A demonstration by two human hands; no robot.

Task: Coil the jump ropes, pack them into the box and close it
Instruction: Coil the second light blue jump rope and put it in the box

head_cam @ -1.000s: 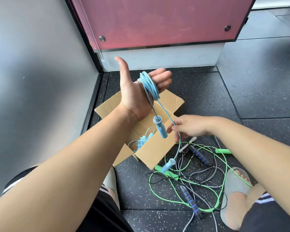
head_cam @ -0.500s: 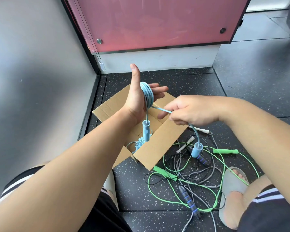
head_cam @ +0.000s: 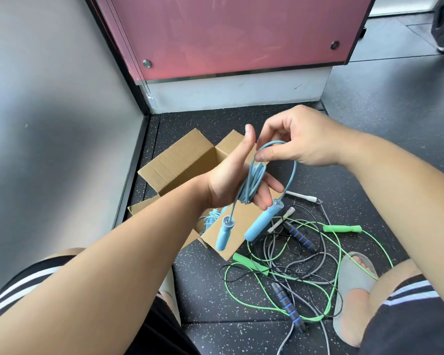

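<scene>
Coiling over the box (head_cam: 180, 160)
The blue jump rope (head_cam: 254, 181) wraps the left hand (head_cam: 226, 185), fingers loosely straight; the right hand (head_cam: 300, 142) fingers pinch its loop.

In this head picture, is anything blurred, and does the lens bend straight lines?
Head view: the blue rope and the right hand are sharp; the wide lens tilts the red panel and stretches the forearms; soft light, dim shadow on the grey wall, no strong glare.
</scene>
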